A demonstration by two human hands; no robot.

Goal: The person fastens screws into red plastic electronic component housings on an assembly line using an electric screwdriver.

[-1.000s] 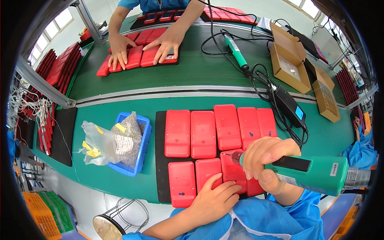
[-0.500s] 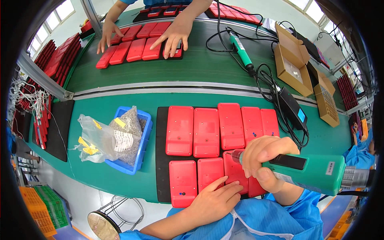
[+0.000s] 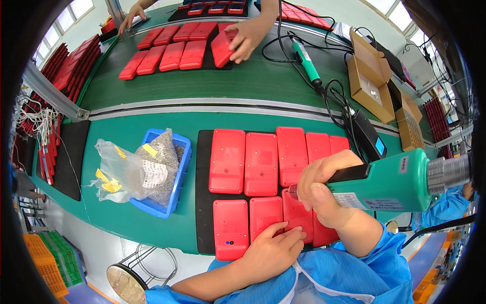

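My right hand (image 3: 324, 190) is wrapped round a green electric screwdriver (image 3: 387, 185), held nearly level with its nose pointing left. The nose is over a red plastic casing (image 3: 297, 212) in the near row; the bit's tip is hidden by my fingers. My left hand (image 3: 273, 253) lies with fingers stretched out across the near-row casings, touching them and holding nothing. Two rows of these casings, back side up with small screw holes, lie on a black mat (image 3: 204, 223). The near-left casing (image 3: 231, 223) shows a small dark and blue spot.
Left of the mat stands a blue bin (image 3: 174, 200) with a bag of small metal parts (image 3: 161, 152). Beyond the metal rail, a co-worker's hand (image 3: 248, 38) grips a red casing (image 3: 221, 48). Cables, another green screwdriver (image 3: 306, 61), a black controller (image 3: 368, 137) and cardboard boxes (image 3: 372, 76) lie right.
My right hand and the screwdriver have risen, the tool's rear end most. My left hand stays on the casings. Across the rail, the co-worker has tilted up a casing; their other hand has moved away.
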